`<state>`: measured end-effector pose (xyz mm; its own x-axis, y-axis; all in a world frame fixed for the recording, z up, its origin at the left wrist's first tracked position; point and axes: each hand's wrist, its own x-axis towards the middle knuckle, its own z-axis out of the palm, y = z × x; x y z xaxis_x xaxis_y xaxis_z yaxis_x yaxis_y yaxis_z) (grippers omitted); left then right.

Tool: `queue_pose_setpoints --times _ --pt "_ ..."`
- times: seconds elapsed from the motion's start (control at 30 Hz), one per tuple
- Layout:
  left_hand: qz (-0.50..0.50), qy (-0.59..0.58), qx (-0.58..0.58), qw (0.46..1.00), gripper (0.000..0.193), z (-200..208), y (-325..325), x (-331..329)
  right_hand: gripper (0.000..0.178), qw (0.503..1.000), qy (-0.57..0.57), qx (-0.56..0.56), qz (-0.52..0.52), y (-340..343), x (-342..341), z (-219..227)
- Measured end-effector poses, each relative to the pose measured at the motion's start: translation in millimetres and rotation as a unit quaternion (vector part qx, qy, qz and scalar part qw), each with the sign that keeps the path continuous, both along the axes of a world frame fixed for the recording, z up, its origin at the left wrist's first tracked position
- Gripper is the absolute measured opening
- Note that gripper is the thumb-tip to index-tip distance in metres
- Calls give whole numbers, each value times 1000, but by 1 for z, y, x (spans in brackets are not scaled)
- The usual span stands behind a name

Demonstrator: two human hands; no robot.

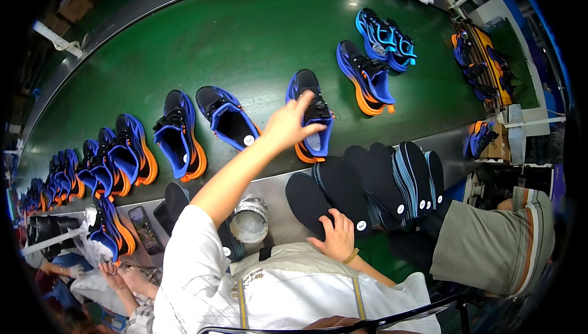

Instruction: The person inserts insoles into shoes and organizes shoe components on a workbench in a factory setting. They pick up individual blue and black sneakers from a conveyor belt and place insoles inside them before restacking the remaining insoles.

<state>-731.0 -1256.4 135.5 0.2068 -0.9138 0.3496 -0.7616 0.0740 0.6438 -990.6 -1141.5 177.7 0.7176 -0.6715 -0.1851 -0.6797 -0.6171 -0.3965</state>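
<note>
My left hand reaches over a black and blue running shoe with an orange sole on the green belt. Its fingers are spread, with nothing seen between them; whether they touch the shoe I cannot tell. Beside the bench edge, my right hand has its fingers curled over the heel end of a black insole. A second black insole with a round white sticker lies against it. Left of my left forearm, another shoe stands with its opening toward me.
More insoles overlap to the right. A white-smeared pot stands on the metal ledge, with a phone farther left. Shoes line the belt's left side; blue-trimmed shoes stand farther back. A co-worker's hands are at lower left.
</note>
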Motion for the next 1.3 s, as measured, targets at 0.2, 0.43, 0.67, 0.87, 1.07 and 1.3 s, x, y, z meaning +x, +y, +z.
queue_pose_setpoints --times 0.2,0.43,0.67,0.87,1.07,1.3 --pt "83 87 12 993 37 -39 -37 1 53 999 -17 34 -11 -1 -20 -21" --pt "145 179 19 973 39 0 -57 56 62 987 -80 140 20 -19 -26 -10" --pt "175 628 203 730 34 -34 -48 50 37 984 -117 98 95 -65 -13 35" --pt "205 596 178 756 35 -33 -39 39 14 975 -204 41 76 -118 6 67" --pt "205 546 140 800 41 -32 -39 23 10 972 -121 -120 160 -191 71 39" --pt "215 503 121 828 42 -34 -40 19 14 982 56 -90 153 -202 149 -50"
